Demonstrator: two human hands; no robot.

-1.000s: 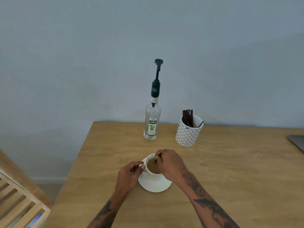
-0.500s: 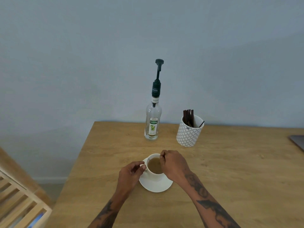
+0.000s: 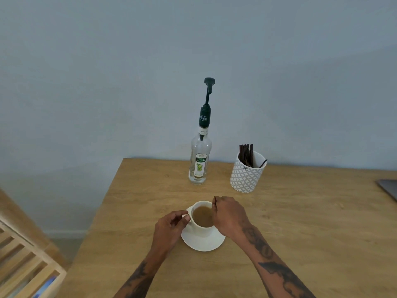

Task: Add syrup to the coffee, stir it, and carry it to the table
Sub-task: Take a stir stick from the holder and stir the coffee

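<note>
White cup [image 3: 200, 218] of light-brown coffee [image 3: 202, 216] sitting on a saucer [image 3: 202, 241] near the front-left of the wooden table [image 3: 300, 233], syrup bottle [image 3: 198, 162] with its tall pump standing upright further back, patterned pot [image 3: 247, 175] of dark stir sticks just beside it to the right. Left hand [image 3: 169, 230] curled at the cup's handle, thumb and forefinger pinching it. Right hand [image 3: 229, 218] closed over the cup's right rim, fingertips pinching a thin dark stirrer [image 3: 215, 199] whose top end barely pokes out above the knuckles; lower end hidden, probably in the drink. Likely mid-stir. Risks from here: coffee level close to the rim, so a brisk swirl could slop over onto the saucer; a sideways push from the stirrer against the wall could skate the cup on its saucer if the handle pinch slackens; lifting cup and saucer together for the carry could tip or spill if done one-handed or in haste
</note>
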